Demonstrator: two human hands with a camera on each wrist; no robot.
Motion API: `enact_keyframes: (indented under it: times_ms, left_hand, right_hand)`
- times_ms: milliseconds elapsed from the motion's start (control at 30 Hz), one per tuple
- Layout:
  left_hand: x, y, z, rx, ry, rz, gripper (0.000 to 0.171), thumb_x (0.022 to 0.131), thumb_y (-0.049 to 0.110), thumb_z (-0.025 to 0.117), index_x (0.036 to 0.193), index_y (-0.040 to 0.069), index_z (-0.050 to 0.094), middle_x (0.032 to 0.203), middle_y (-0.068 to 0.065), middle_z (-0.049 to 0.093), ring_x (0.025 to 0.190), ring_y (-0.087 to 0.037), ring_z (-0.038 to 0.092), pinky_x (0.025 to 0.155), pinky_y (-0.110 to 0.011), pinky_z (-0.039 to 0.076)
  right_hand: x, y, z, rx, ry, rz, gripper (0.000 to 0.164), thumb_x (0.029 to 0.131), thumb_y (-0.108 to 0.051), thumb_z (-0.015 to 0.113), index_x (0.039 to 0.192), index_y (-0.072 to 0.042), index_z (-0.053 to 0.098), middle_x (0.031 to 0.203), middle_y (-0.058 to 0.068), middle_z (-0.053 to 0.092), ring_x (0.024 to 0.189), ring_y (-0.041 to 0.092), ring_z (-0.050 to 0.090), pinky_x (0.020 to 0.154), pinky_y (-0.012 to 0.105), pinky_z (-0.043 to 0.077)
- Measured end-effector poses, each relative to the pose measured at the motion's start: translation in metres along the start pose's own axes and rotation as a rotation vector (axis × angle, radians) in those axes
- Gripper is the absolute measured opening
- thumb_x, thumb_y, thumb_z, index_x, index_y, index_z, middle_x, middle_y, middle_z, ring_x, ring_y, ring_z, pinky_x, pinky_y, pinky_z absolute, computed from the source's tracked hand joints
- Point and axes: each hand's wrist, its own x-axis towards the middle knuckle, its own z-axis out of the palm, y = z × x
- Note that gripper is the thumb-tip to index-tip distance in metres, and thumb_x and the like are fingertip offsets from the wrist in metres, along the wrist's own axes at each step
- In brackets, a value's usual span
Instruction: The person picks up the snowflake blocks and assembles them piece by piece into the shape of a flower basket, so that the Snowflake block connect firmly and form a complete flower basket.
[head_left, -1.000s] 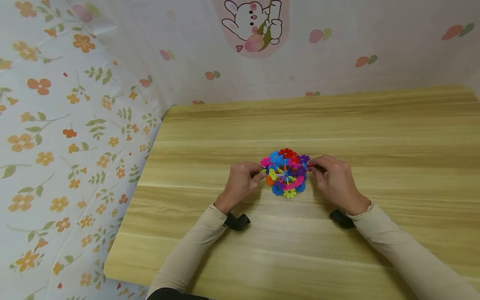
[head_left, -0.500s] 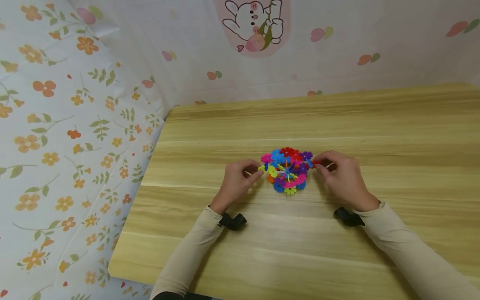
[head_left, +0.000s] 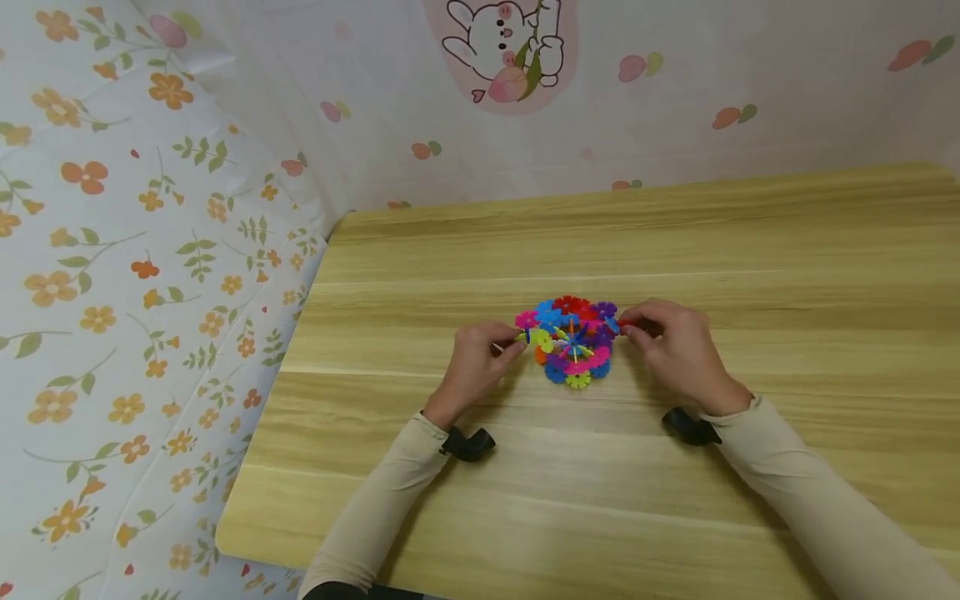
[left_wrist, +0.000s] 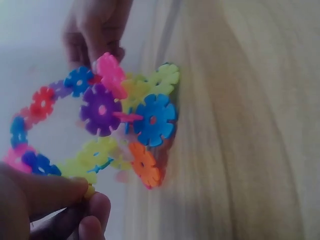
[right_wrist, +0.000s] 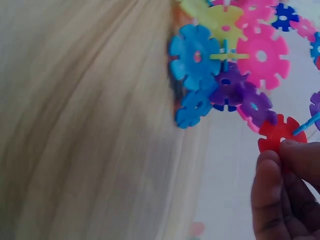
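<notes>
Many plastic snowflake discs in pink, blue, red, purple, orange and yellow-green are slotted together into one construction (head_left: 576, 343) over the middle of the table. My left hand (head_left: 478, 364) pinches a yellow disc (left_wrist: 90, 191) at its left side between thumb and fingers; most of that disc is covered. At the opposite side my right hand (head_left: 684, 357) pinches a red disc (right_wrist: 272, 133), which joins the rest near a purple disc (right_wrist: 256, 105). In the left wrist view, an open ring of discs runs above the lower cluster with a blue disc (left_wrist: 154, 120) and an orange disc (left_wrist: 145, 164).
The wooden table (head_left: 420, 250) extends on all sides of the hands. A white cloth with a rabbit print (head_left: 510, 50) hangs behind it, and a flowered cloth (head_left: 150, 333) hangs along its left. Black wrist mounts (head_left: 469, 444) sit under both sleeves.
Both hands have drawn slightly apart, the right one a little outward and up, so more of the red disc shows. The construction stays between them, and both pinches hold.
</notes>
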Motion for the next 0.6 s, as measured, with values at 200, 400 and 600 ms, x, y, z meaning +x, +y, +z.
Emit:
enact_keyframes:
  times_ms: [200, 400, 600]
  left_hand:
    - [0.0013, 0.0026, -0.0001, 0.084, -0.006, 0.079, 0.01, 0.09, 0.001, 0.069, 0.093, -0.004, 0.077, 0.087, -0.013, 0.072, 0.071, -0.021, 0.067, 0.064, -0.024, 0.055]
    - [0.0015, 0.0062, -0.0018, 0.108, -0.019, 0.104, 0.01, 0.091, -0.001, 0.067, 0.093, -0.005, 0.075, 0.088, -0.013, 0.07, 0.069, -0.019, 0.064, 0.062, -0.024, 0.053]
    - [-0.0006, 0.0036, -0.0003, 0.087, -0.043, 0.068, 0.01, 0.092, 0.002, 0.067, 0.096, -0.004, 0.074, 0.088, -0.012, 0.07, 0.072, -0.018, 0.067, 0.063, -0.02, 0.055]
  right_hand:
    - [0.0021, -0.0021, 0.0044, -0.091, 0.029, -0.078, 0.011, 0.08, 0.011, 0.074, 0.086, 0.002, 0.073, 0.082, 0.012, 0.071, 0.068, 0.019, 0.066, 0.059, 0.027, 0.053]
    - [0.0012, -0.004, 0.0066, -0.006, -0.01, 0.073, 0.01, 0.084, 0.01, 0.07, 0.089, 0.002, 0.073, 0.083, 0.015, 0.074, 0.07, 0.023, 0.068, 0.061, 0.015, 0.05]
    - [0.0002, -0.002, 0.0025, 0.022, -0.047, 0.129, 0.008, 0.089, 0.005, 0.068, 0.093, 0.0, 0.073, 0.086, 0.014, 0.073, 0.071, 0.018, 0.064, 0.061, 0.009, 0.045]
